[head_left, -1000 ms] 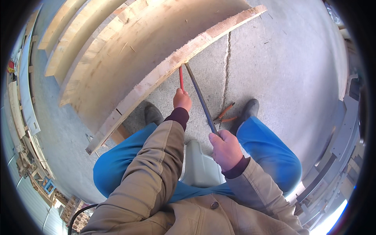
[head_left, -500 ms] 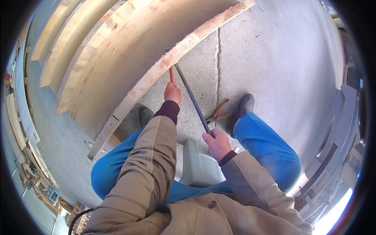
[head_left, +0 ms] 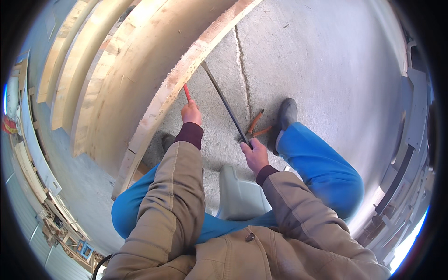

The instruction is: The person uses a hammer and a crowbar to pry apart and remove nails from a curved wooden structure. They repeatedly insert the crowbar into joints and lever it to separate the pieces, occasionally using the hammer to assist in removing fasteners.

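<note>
My left hand (head_left: 191, 113) is closed around a red handle (head_left: 186, 92). Its far end passes behind the wooden beam (head_left: 161, 100), so the tool's head is hidden. My right hand (head_left: 255, 155) grips the near end of a long dark metal pry bar (head_left: 224, 100). The bar slants away to the left, and its flattened tip meets the beam's near side. Orange-handled pliers (head_left: 255, 124) lie on the concrete beyond my right hand, beside my right shoe (head_left: 288, 112).
Several more wooden beams (head_left: 84, 60) stand in a row at the far left. A grey-green plastic stool (head_left: 240, 198) is between my legs. A crack (head_left: 243, 70) runs along the concrete floor. Timber (head_left: 35, 170) lies at the left rim, and long grey pieces (head_left: 415, 116) at the right.
The beams, both hands and tools have shifted left in the view. A small blue part at the red tool's far end, visible above the beam before, is now hidden. Both grips stay closed.
</note>
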Motion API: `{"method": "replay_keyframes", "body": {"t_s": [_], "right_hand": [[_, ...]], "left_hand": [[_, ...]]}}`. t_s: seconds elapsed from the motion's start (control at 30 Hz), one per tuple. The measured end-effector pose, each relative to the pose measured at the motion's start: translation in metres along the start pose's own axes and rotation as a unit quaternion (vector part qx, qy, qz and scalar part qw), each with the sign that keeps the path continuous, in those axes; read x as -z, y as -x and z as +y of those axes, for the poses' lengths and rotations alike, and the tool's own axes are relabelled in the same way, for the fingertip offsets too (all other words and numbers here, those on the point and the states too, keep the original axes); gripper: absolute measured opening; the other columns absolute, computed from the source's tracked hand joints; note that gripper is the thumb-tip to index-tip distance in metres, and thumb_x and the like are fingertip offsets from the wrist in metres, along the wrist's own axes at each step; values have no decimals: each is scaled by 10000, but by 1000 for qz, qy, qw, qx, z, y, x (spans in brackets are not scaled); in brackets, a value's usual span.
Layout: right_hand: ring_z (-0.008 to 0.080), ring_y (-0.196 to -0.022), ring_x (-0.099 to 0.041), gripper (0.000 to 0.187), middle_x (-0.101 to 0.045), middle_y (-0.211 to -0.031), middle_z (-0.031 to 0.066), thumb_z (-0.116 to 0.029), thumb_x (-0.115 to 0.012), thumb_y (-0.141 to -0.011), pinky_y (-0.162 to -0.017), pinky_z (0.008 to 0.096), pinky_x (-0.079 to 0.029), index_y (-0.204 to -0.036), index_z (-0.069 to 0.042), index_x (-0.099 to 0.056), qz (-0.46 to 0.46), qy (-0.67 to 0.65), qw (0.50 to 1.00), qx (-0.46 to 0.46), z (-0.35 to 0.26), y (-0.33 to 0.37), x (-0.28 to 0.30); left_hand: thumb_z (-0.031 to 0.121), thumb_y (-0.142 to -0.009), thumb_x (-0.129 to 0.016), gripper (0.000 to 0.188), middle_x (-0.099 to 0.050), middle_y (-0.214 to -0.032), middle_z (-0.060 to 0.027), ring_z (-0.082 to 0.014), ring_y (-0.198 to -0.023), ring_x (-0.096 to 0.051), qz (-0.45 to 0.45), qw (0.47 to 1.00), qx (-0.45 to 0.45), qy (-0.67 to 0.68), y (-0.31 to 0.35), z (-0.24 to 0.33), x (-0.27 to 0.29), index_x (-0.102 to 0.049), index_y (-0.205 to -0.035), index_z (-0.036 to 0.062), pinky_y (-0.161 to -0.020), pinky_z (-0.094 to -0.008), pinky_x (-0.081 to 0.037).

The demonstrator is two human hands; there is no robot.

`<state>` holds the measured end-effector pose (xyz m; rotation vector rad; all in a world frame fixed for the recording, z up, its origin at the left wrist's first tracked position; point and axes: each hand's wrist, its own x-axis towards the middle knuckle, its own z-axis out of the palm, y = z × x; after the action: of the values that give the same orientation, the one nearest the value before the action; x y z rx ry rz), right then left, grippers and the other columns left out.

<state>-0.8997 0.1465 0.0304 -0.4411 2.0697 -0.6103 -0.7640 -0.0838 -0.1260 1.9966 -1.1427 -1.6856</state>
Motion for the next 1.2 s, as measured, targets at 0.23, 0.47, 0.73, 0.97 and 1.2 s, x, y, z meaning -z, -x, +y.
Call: {"method": "replay_keyframes", "body": {"t_s": [0.23, 0.47, 0.73, 0.97, 1.2], "right_hand": [[320, -679, -595, 352, -618, -727, 193, -313, -685, -905, -650, 430, -459, -822, 6, -562, -12, -29, 999, 12, 18, -25, -4], [294, -674, -585, 341, -613, -726, 196, -298, -689, -900, -657, 419, -461, -862, 30, -603, -16, -33, 999, -27, -14, -22, 9], [309, -752, -656, 333, -663, -788, 212, -268, -677, -900, -702, 415, -491, -905, 62, -635, -29, -3, 999, -41, -89, 2, 47], [87, -629, -526, 266, -604, -722, 38, -184, -656, -920, -544, 297, -426, -982, 75, -648, -47, -40, 998, -20, -126, 15, 65], [108, -681, -555, 252, -612, -726, 52, -162, -638, -914, -597, 310, -454, -980, 81, -644, -51, -10, 998, -18, -143, 17, 71]], "left_hand": [[427, -1045, -412, 416, -398, -584, 6, -135, -420, -391, -6, 998, 62, -13, 18, 25, 1, -517, -861, 69, -369, -318, -340], [412, -1046, -409, 403, -424, -613, -7, -143, -417, -395, -1, 1000, 14, -15, -2, 1, 2, -507, -847, 76, -363, -322, -332], [373, -1053, -412, 384, -467, -617, -20, -148, -386, -420, 7, 999, -7, 36, -1, -5, -19, -499, -829, 73, -356, -326, -371], [302, -1042, -446, 389, -616, -783, -162, -302, -659, -592, 39, 995, -60, -67, -11, -14, -24, -596, -911, -32, -608, -416, -450], [304, -1034, -461, 401, -637, -802, -196, -346, -767, -627, 66, 995, -70, -32, 9, -17, -31, -601, -905, -49, -733, -447, -476]]}}
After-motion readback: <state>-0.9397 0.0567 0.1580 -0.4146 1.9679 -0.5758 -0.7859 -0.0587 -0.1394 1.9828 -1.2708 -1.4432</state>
